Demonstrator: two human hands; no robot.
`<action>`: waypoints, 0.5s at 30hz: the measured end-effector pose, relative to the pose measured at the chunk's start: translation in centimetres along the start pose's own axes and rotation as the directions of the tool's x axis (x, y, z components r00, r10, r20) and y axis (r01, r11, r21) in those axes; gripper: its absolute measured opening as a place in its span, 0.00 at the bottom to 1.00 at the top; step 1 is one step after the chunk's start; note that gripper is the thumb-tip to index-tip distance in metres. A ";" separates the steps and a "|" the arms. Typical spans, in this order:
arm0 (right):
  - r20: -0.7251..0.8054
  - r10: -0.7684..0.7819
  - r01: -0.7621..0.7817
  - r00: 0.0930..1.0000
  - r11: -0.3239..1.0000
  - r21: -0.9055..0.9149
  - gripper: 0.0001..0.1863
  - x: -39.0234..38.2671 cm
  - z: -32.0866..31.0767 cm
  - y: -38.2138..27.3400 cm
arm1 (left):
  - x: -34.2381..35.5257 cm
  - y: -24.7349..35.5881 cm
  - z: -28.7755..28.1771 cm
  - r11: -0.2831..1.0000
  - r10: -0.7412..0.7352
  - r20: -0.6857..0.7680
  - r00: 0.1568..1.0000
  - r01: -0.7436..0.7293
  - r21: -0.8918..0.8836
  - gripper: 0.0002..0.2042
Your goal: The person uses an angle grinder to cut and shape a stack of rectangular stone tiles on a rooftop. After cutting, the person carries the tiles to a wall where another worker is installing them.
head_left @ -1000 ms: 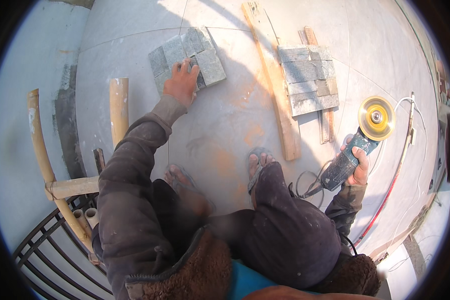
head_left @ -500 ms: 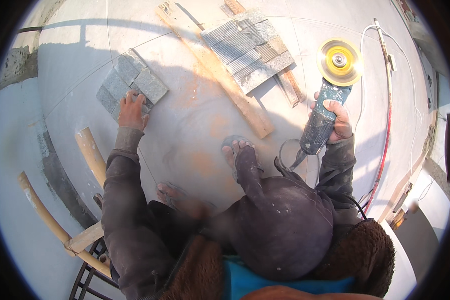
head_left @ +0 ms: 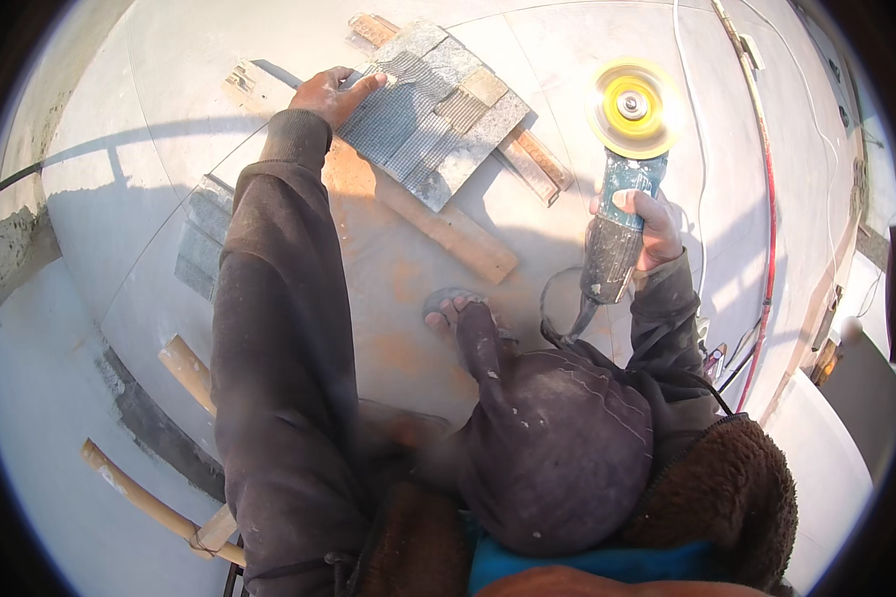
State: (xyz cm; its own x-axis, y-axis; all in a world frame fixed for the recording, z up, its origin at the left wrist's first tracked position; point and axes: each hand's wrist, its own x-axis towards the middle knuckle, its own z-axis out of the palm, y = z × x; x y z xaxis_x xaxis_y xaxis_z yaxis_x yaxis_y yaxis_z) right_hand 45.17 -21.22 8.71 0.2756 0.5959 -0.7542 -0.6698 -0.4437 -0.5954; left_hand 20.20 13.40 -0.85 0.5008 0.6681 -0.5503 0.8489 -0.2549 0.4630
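Observation:
My right hand (head_left: pixel 655 231) is wrapped round the body of a teal and black angle grinder (head_left: pixel 612 254), held upright on the right. Its yellow-centred disc (head_left: pixel 632 104) points away from me, and the rim looks blurred. My left hand (head_left: pixel 334 98) grips the upper left edge of a grey stone cladding tile (head_left: pixel 423 124), thumb on the ribbed face; the fingertips at the edge are partly hidden. The tile lies tilted across wooden boards. Another grey stone tile (head_left: pixel 201 237) rests on the floor at left, partly covered by my left sleeve.
A long plank (head_left: pixel 458 234) and a shorter wood piece (head_left: pixel 533 169) lie under the tile. My sandalled foot (head_left: pixel 458 308) is close to the plank's near end. A red and white pole (head_left: pixel 770 219) and a white cable (head_left: pixel 704 149) run along the right. Bamboo poles (head_left: pixel 149 493) stand at left.
My left hand has left the smaller stone tile at left and reached forward to the tile on the boards. The grinder stays in my right hand; the view has shifted.

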 end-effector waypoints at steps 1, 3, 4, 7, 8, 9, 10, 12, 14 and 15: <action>0.010 0.005 -0.005 1.000 0.999 0.040 0.20 0.1 -0.3 0.4 | 0.6 0.7 -0.3 0.997 -0.064 0.111 0.992 0.067 -0.029 0.42; 0.026 0.025 -0.028 0.999 0.992 0.120 0.20 0.3 -1.1 1.0 | 1.8 2.1 -0.4 0.993 -0.114 0.159 0.981 0.112 0.022 0.43; 0.034 0.043 -0.048 0.998 0.986 0.158 0.20 0.3 -1.5 1.3 | 2.2 2.7 -0.4 0.990 -0.140 0.182 0.973 0.134 0.048 0.44; 0.037 0.068 -0.074 0.997 0.975 0.210 0.21 0.5 -2.3 1.3 | 2.5 2.8 -0.6 0.994 -0.103 0.172 0.980 0.106 -0.010 0.47; 0.033 0.081 -0.086 0.996 0.973 0.212 0.21 0.4 -2.4 1.4 | 2.4 2.4 -0.5 0.994 -0.089 0.171 0.981 0.098 -0.048 0.48; 0.009 0.073 -0.073 0.997 0.975 0.209 0.21 0.3 -2.4 1.4 | 2.4 2.0 -0.6 0.992 -0.076 0.169 0.983 0.092 -0.086 0.49; -0.014 0.067 -0.062 0.998 0.977 0.204 0.21 0.1 -2.4 1.4 | 2.3 1.7 -0.4 0.988 -0.066 0.164 0.984 0.088 -0.126 0.50; -0.023 0.012 -0.007 1.000 0.980 0.199 0.20 0.1 -1.5 0.7 | 1.9 2.0 -0.8 0.984 -0.015 0.225 0.974 0.054 -0.167 0.52; 0.002 -0.071 0.069 0.997 0.976 0.205 0.19 -0.6 -0.4 -0.1 | 1.8 2.0 -0.6 0.987 0.015 0.210 0.978 0.019 -0.158 0.50; 0.031 -0.066 0.054 0.997 0.956 0.289 0.24 -0.9 -2.2 0.0 | 0.6 4.8 -1.4 0.994 0.053 0.238 0.970 -0.028 -0.103 0.47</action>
State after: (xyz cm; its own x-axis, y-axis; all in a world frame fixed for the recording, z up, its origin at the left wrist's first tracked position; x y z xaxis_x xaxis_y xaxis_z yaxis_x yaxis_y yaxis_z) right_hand 46.44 -23.30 8.77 0.2980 0.6442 -0.7045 -0.8243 -0.1985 -0.5302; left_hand 24.38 13.56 2.00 0.5706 0.4679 -0.6749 0.8122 -0.2001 0.5479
